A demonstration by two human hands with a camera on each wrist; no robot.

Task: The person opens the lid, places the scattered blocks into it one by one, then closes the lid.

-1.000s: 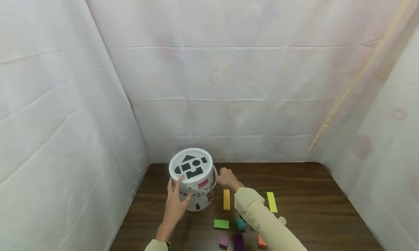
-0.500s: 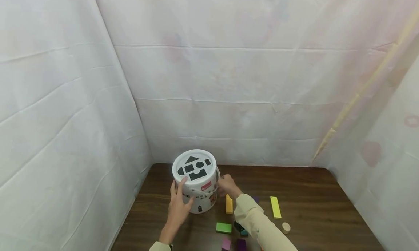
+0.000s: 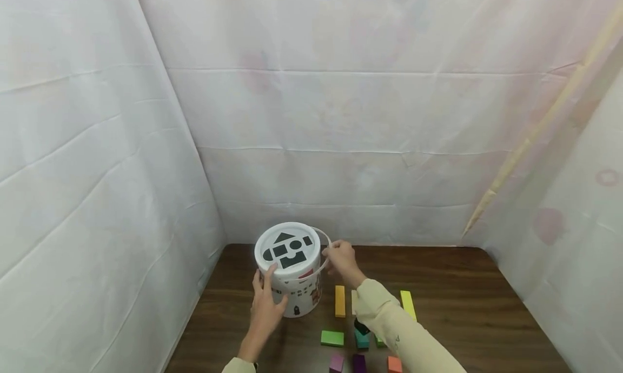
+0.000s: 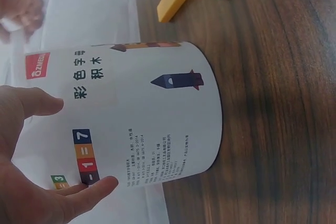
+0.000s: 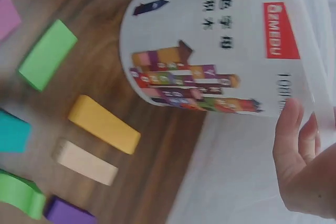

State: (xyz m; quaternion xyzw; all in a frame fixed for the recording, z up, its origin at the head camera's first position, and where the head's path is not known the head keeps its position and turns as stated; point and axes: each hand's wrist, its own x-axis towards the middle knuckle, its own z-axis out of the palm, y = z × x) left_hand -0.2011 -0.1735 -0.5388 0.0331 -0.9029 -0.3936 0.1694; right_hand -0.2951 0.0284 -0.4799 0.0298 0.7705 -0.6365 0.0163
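A white toy-block bucket (image 3: 304,306) stands on the table, its lid (image 3: 263,241) showing dark shape cut-outs. My left hand (image 3: 263,312) rests spread against the bucket's near left side, one fingertip at the lid's rim. In the left wrist view the thumb and fingers lie apart on the printed wall. At the right side of the bucket, my right hand (image 3: 344,262) pinches the thin white handle (image 3: 324,234), which stands out from the wall at a slant. The right wrist view shows curled fingers at the handle, beside the red label (image 5: 281,31).
Several coloured blocks lie right of the bucket, among them an orange block (image 3: 340,301), a green block (image 3: 332,338), a teal block (image 3: 362,339) and a yellow block (image 3: 408,304). My right sleeve (image 3: 394,330) partly covers them. White cloth (image 3: 311,108) hangs behind the table.
My right hand has risen with the handle, which now stands further out from the bucket's side. The left hand stays against the bucket. The head view has shifted slightly.
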